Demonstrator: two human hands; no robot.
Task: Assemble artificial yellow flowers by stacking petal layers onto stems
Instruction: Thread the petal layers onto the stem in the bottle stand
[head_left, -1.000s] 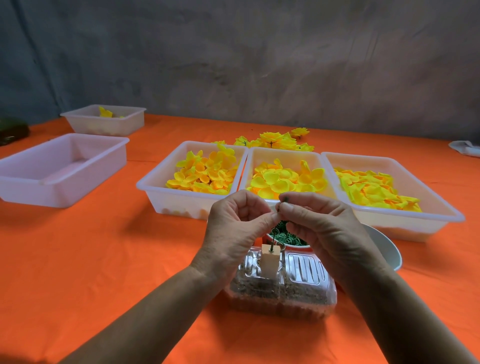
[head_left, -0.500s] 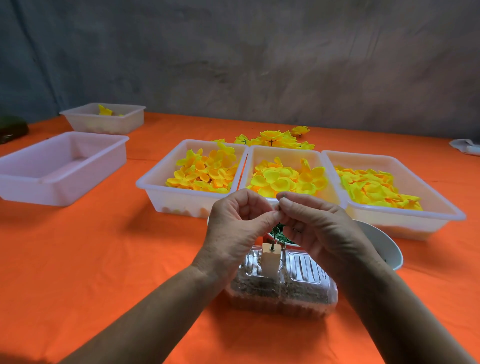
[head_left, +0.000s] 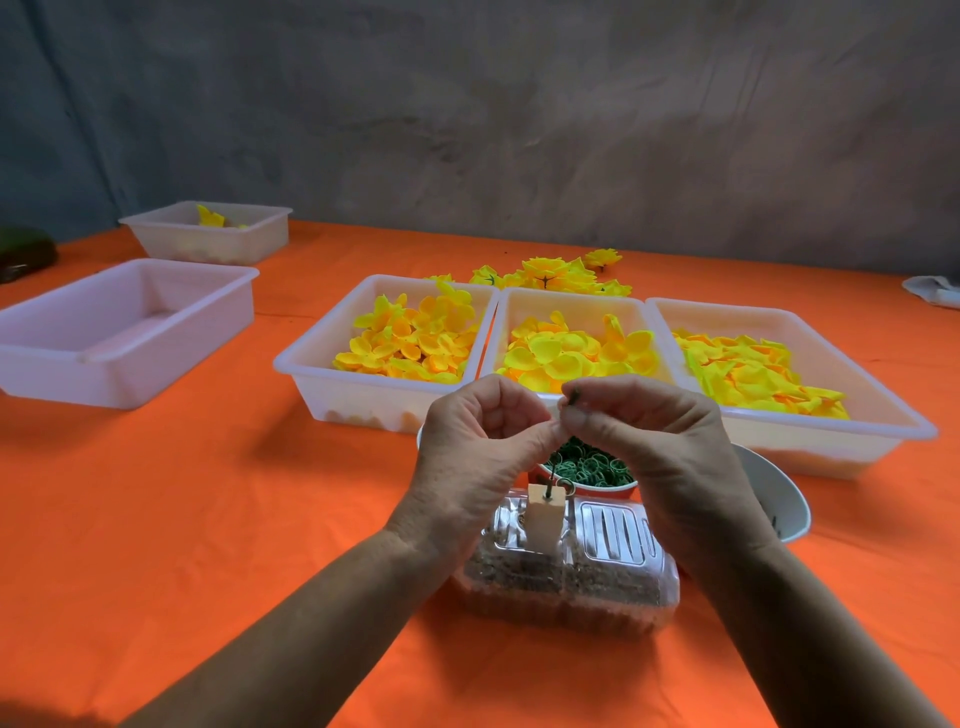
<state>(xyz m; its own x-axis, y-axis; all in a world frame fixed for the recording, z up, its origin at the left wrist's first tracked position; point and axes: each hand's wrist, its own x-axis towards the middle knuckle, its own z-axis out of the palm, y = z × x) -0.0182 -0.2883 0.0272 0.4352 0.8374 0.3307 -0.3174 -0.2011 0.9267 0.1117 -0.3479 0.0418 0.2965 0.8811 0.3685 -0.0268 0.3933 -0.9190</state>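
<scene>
Near the table's front edge, the left hand and right hand meet fingertip to fingertip, fingers clamped on a small dark green plastic stem piece. Being tiny, it could slip and drop among the green rings in the red bowl below.

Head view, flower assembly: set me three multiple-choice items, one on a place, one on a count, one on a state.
1. Where are the green rings?
A. In the red cup behind the hands
B. In the far left tray
C. Loose on the cloth

2. How many side-by-side trays hold yellow petals?
A. One
B. Three
C. Five

3. What is the right hand doing?
A. Lying flat on the table
B. Pinching a small dark green piece
C. Lifting a tray

Key: 1 A, rings fill the red cup. 2 B, three petal trays stand together. 3 B, its fingers close on the piece beside the left hand.
</scene>
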